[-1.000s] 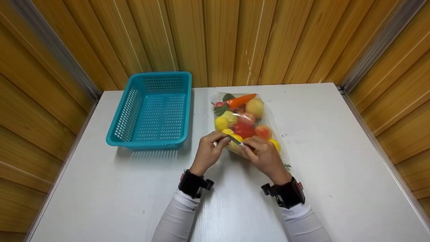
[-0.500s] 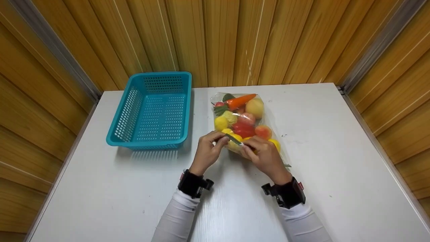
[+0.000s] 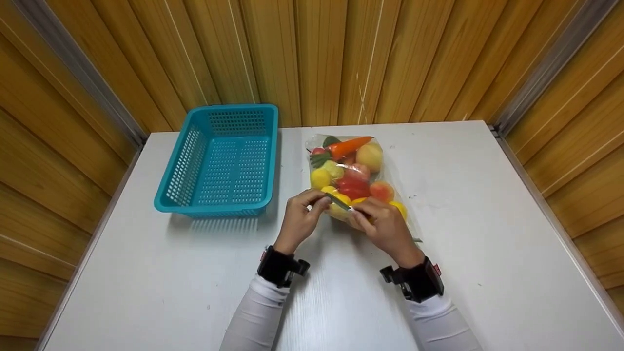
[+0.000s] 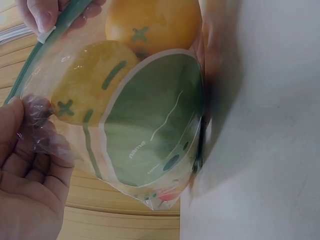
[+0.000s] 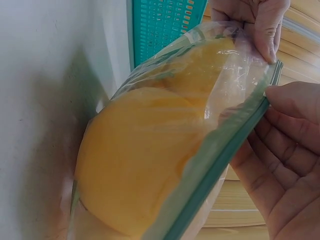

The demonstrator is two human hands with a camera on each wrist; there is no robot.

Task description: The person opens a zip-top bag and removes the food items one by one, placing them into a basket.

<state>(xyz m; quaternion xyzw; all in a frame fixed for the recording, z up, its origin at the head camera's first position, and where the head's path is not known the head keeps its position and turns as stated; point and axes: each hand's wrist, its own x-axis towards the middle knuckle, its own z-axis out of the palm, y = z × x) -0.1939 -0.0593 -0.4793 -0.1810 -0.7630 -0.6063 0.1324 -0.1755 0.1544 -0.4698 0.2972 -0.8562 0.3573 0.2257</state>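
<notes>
A clear plastic zip bag [image 3: 356, 170] lies right of centre, filled with fruit and vegetables, among them a carrot [image 3: 351, 146], a red pepper [image 3: 354, 188] and a yellow lemon [image 3: 320, 179]. Its near end is raised between my hands. With thumb and fingertips, my left hand [image 3: 301, 219] pinches one end of the green zip strip [image 3: 338, 201]. My right hand [image 3: 389, 229] pinches the strip at a small white piece [image 4: 46, 35], probably the slider. A green printed label [image 4: 150, 120] shows on the bag in the left wrist view.
A turquoise perforated basket [image 3: 214, 208] with nothing in it stands left of the bag. Both stand on a white table [image 3: 477, 204], with a wood-slat wall [image 3: 321, 58] along its back and further slats at both sides.
My left hand has edged very slightly left with its end of the zip strip. The right hand stays in place, and the basket has not moved.
</notes>
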